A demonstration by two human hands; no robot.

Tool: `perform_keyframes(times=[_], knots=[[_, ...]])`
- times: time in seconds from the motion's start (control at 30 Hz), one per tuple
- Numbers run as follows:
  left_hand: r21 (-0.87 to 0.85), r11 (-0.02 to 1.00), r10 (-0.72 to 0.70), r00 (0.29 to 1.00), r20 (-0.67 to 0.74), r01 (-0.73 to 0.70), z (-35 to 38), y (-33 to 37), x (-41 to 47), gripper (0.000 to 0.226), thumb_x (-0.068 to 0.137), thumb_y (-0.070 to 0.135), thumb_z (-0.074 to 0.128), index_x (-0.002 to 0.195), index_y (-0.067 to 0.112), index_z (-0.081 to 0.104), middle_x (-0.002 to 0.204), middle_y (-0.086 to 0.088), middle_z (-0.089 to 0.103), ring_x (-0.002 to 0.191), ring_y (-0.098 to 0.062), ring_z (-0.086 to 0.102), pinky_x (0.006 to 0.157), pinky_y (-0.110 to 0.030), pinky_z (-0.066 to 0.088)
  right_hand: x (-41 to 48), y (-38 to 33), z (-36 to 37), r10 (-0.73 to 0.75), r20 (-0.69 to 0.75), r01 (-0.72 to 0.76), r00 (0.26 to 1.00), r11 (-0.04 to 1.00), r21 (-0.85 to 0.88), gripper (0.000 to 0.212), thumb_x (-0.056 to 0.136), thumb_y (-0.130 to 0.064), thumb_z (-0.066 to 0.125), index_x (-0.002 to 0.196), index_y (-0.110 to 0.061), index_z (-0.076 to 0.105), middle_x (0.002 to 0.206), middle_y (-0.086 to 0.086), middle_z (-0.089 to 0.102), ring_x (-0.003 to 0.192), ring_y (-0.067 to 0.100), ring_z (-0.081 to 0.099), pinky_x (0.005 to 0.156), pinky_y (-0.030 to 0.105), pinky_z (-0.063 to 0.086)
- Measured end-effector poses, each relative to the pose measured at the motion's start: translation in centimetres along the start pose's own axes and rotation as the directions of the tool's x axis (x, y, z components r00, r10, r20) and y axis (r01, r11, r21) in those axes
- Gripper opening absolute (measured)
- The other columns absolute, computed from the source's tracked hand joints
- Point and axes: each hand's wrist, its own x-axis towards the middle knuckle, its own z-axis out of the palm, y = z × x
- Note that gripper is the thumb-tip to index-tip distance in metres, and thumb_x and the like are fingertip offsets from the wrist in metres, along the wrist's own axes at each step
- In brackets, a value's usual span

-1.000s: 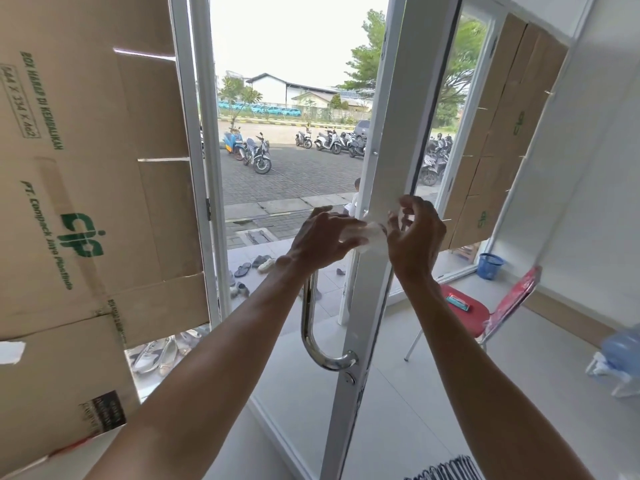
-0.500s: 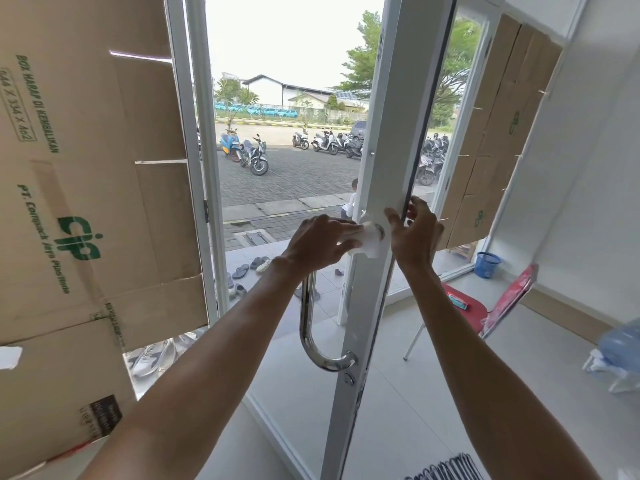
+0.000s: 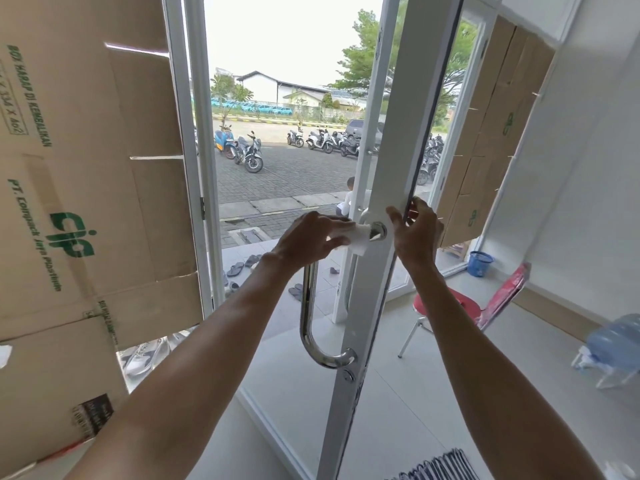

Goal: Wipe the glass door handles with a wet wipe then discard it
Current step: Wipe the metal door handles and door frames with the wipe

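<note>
Since half a second before, the wet wipe (image 3: 360, 239) was noted drawn off the handle's upper mount (image 3: 378, 231), so that the chrome disc was left bare between wipe and right thumb. Counted: one wipe, white and bunched; one U-shaped chrome handle (image 3: 306, 317) on the near face of the door frame (image 3: 388, 150), with a second bar seen dimly through the glass behind it; one lock cylinder (image 3: 348, 375) just under the lower mount; two hands. The left hand (image 3: 311, 239) was held palm down at the top of the handle, the forearm stretched up from lower left, and the wipe was pinched in its fingertips and pressed against the bar just beside the upper mount. The right hand (image 3: 417, 237) was raised to the same height, its fingers hooked round the dark edge of the frame and its thumb laid on the white face, so the frame was clasped; the wipe was not touched by it. Also recorded: one red chair (image 3: 446, 303), one blue bucket (image 3: 479, 263), one large water bottle (image 3: 616, 336) lying at the right, and cardboard sheets (image 3: 86, 168) covering the left pane.
</note>
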Motion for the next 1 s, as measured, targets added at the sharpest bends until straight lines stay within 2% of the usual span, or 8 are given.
perform_keyframes(times=[0.1,0.2,0.33,0.4,0.57,0.7,0.8,1.0], knots=[[-0.041,0.999,0.002,0.999,-0.051,-0.004,-0.9,-1.1,-1.0,0.030,0.080,0.011,0.080,0.110,0.010,0.075,0.114,-0.005,0.074,0.105,-0.022,0.071,0.092,-0.037,0.057,0.1,0.1,-0.2,0.008,0.020,-0.008,1.000,1.000,-0.012,0.028,0.084,-0.034,0.072,0.096,-0.009,0.067,0.086,0.005,0.071,0.077,0.022,0.064,0.077,0.025,0.043],[-0.047,0.999,-0.022,0.998,-0.055,0.020,-0.9,-1.1,-0.8,0.032,0.080,0.013,0.081,0.111,0.010,0.075,0.114,-0.005,0.073,0.106,-0.021,0.070,0.093,-0.035,0.056,0.0,0.0,-0.2,0.008,0.026,-0.007,1.000,1.000,-0.030,0.028,0.084,-0.034,0.072,0.093,-0.009,0.067,0.084,0.006,0.071,0.075,0.023,0.064,0.069,0.018,0.034],[-0.006,1.000,0.031,0.998,0.057,-0.031,0.6,0.0,0.6,0.031,0.088,0.028,0.072,0.119,0.029,0.069,0.113,0.009,0.074,0.101,-0.019,0.071,0.087,-0.036,0.057,-0.2,-0.3,-0.1,0.003,-0.002,-0.003,1.000,1.000,-0.021,0.026,0.085,-0.029,0.071,0.096,-0.006,0.067,0.086,0.009,0.070,0.074,0.022,0.061,0.063,0.010,0.025],[-0.012,0.999,0.042,0.997,0.072,-0.041,1.4,0.5,1.2,0.035,0.088,0.031,0.070,0.123,0.032,0.066,0.115,0.011,0.073,0.099,-0.019,0.071,0.085,-0.036,0.056,-0.4,-0.2,0.0,-0.003,-0.006,0.003,1.000,1.000,-0.020,0.027,0.086,-0.029,0.070,0.099,-0.006,0.067,0.089,0.008,0.070,0.076,0.020,0.061,0.066,0.010,0.028],[-0.140,0.989,0.036,0.999,-0.018,-0.038,2.0,-0.8,0.6,0.039,0.086,0.028,0.076,0.121,0.014,0.071,0.119,-0.002,0.072,0.105,-0.017,0.070,0.093,-0.033,0.055,-0.2,0.2,-0.1,-0.041,0.010,0.041,0.999,0.999,-0.033,0.029,0.086,-0.029,0.070,0.103,-0.006,0.066,0.094,0.008,0.071,0.085,0.024,0.065,0.072,0.014,0.029],[-0.192,0.981,0.022,0.996,-0.090,-0.039,1.9,-2.0,-0.3,0.038,0.083,0.024,0.079,0.117,0.006,0.073,0.119,-0.007,0.072,0.111,-0.017,0.068,0.099,-0.032,0.052,-0.2,0.2,-0.1,-0.046,0.037,0.048,0.998,0.997,-0.063,0.027,0.086,-0.029,0.070,0.099,-0.005,0.066,0.088,0.008,0.069,0.081,0.025,0.062,0.068,0.015,0.025],[-0.214,0.977,-0.001,0.994,-0.109,-0.023,1.8,-2.4,-0.6,0.041,0.080,0.021,0.082,0.116,0.004,0.073,0.119,-0.010,0.071,0.113,-0.018,0.067,0.103,-0.030,0.049,-0.2,0.1,-0.3,-0.045,0.049,0.048,0.998,0.998,-0.052,0.026,0.085,-0.029,0.071,0.098,-0.006,0.066,0.087,0.006,0.070,0.078,0.021,0.062,0.069,0.014,0.030],[-0.226,0.974,-0.014,0.987,-0.162,-0.023,1.1,-2.6,-1.1,0.038,0.078,0.015,0.082,0.112,0.000,0.073,0.113,-0.014,0.073,0.109,-0.020,0.067,0.100,-0.009,0.039,-0.3,-0.2,-0.5,-0.043,0.051,0.045,0.998,0.998,-0.048,0.024,0.085,-0.027,0.071,0.096,-0.006,0.067,0.085,0.006,0.070,0.077,0.022,0.062,0.066,0.011,0.025]])
